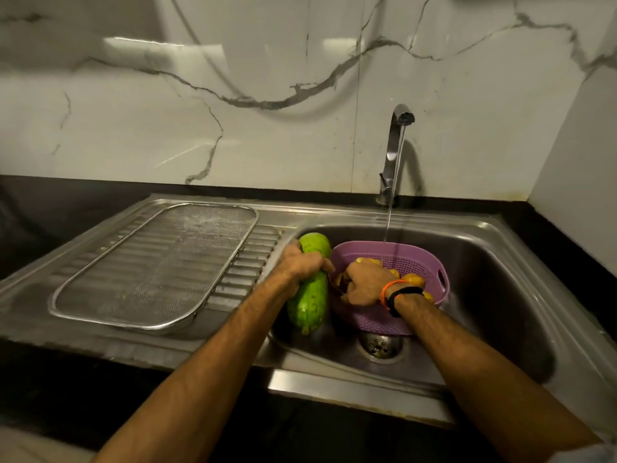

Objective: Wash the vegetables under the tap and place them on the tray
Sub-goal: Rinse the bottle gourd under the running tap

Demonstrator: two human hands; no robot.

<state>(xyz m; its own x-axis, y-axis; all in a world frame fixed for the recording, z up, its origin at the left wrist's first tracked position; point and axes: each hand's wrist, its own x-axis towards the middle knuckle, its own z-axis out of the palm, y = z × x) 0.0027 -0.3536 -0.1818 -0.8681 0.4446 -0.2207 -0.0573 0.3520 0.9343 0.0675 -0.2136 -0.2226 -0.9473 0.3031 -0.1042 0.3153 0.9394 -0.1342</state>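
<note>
We stand at a steel sink unit [334,389] set in a black counter [50,208]; behind it rises a white marble-look wall [267,61] with grey veins, which turns a corner at the right. The ribbed draining board fills the unit's left half, and on it lies the mesh tray [157,265], its wire rim near the board's front edge; we see nothing lying in it. The basin takes the right half; the tap [394,152] stands at its back edge and a thin stream of water [389,225] falls from it toward the far rim of the purple basket [417,262]. The basket sits tilted in the basin, just behind the drain [380,347], and holds yellow-brown potatoes [414,280]. Our left hand [305,265] is curled round a long green gourd [309,295], held nearly upright at the basin's left edge, beside the basket. Our right hand [364,284], with orange and black bands [397,294] at the wrist, reaches into the basket, fingers curled down among the potatoes; we cannot tell whether it grips one.
</note>
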